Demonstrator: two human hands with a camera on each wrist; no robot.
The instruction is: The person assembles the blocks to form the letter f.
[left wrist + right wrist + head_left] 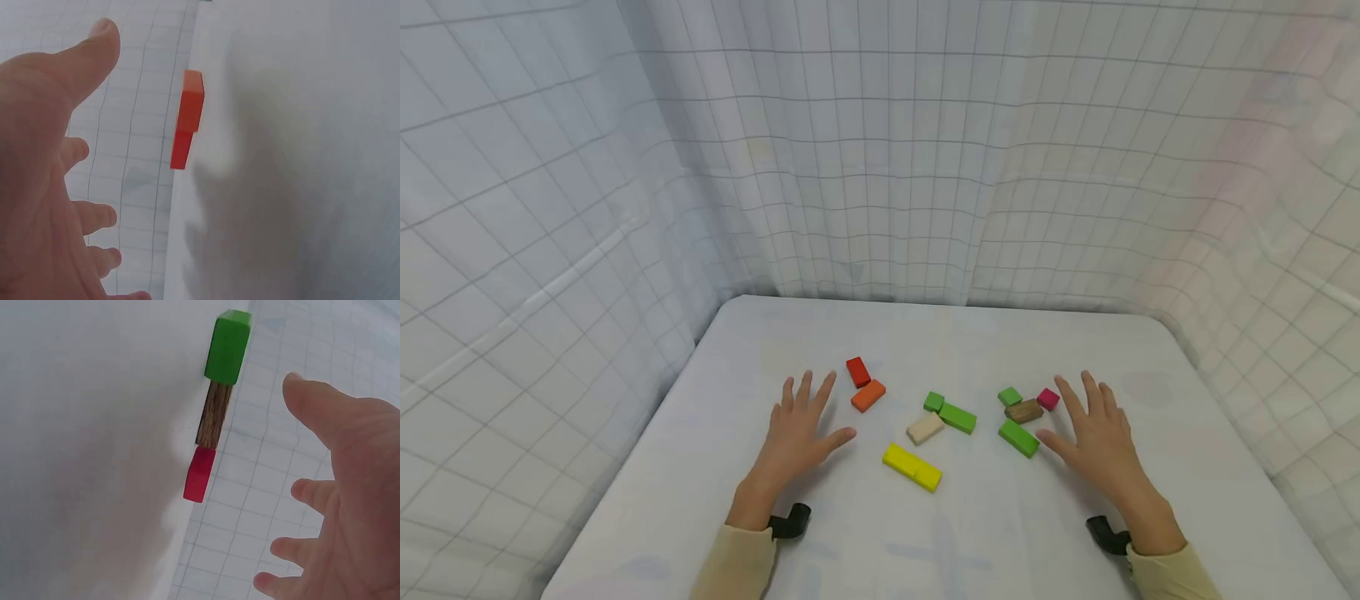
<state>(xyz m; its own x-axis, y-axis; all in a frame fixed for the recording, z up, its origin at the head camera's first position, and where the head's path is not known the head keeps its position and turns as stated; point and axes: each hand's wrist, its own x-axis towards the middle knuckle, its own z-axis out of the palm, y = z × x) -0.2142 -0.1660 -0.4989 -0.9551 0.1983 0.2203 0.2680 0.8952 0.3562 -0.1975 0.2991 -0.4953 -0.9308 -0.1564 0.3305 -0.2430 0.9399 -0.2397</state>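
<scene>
"Red block (858,372) and orange block (868,396): where are they?"

"On the white table (790,333), near the left hand (793,443). Its fingers are spread wide."

"And the right hand (1099,446)?"

"Spread wide too, near a green block (1018,438) and the pink block (1048,399)."

Spread fingers (825,392), coloured blocks (958,418) between, white table (1000,521)
</scene>
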